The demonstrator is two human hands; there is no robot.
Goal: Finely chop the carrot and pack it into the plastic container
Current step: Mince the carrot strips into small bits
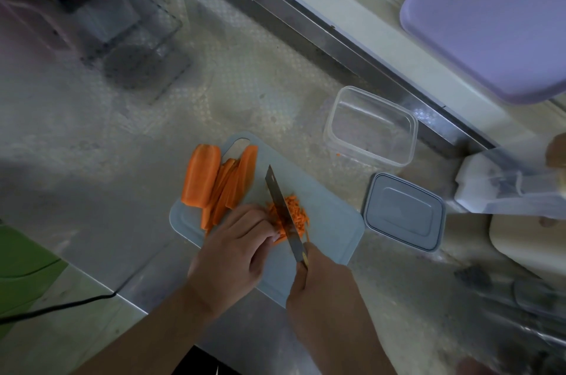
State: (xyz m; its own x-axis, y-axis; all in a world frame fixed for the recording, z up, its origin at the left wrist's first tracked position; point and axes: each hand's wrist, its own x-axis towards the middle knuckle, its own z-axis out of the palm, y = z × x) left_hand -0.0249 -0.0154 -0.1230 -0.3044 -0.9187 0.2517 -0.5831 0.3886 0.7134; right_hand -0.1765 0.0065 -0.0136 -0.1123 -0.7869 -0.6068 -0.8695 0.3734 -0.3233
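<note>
On a pale blue cutting board [330, 221] lie long carrot slabs [214, 181] at the left and a pile of fine carrot shreds [295, 212] in the middle. My left hand [235, 249] presses curled fingers onto carrot strips beside the pile. My right hand [318, 283] grips the handle of a knife [281, 209], whose blade stands in the shreds right against my left fingers. A clear plastic container [370, 126] stands open beyond the board, with its grey lid [404, 212] lying to the right of the board.
The steel counter [122, 175] runs to a wall ledge at the back. A lilac tray [490, 22] overhangs at top right. White and clear kitchen items [505, 191] crowd the right edge. A black cable [61, 304] and green object [24, 267] lie at the left.
</note>
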